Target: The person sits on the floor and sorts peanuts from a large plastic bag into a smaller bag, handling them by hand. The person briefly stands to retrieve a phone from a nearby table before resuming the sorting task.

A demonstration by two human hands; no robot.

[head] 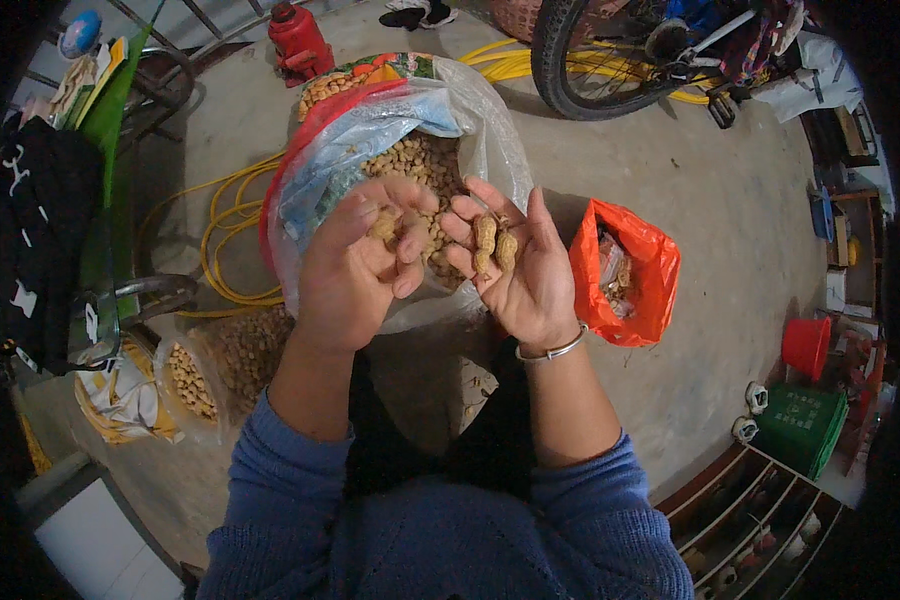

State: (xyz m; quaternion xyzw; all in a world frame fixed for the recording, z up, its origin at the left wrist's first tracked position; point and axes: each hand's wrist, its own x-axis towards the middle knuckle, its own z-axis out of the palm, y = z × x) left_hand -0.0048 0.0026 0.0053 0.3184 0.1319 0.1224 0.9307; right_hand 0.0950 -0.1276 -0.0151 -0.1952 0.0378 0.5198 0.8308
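Note:
A large woven plastic sack (495, 112) with a red edge stands before me, its mouth rolled back. Inside it lies a heap of unshelled peanuts (420, 159). Over the sack's mouth, my left hand (367, 255) curls its fingers around a few peanuts (384, 225); it is partly blurred, so their number is unclear. Close beside it, my right hand (521, 262) is turned palm up, with unshelled peanuts (485, 241) resting on the fingers and palm. A metal bangle is on the right wrist. An orange plastic bag (656, 262) with scraps inside stands right of that hand.
A clear bag of peanuts (251, 352) stands at lower left, near coiled yellow hose (221, 240). Behind the sack are a red bottle jack (298, 37) and a bicycle wheel (544, 60). A green bin (799, 424) and a slatted rack (750, 517) stand at right.

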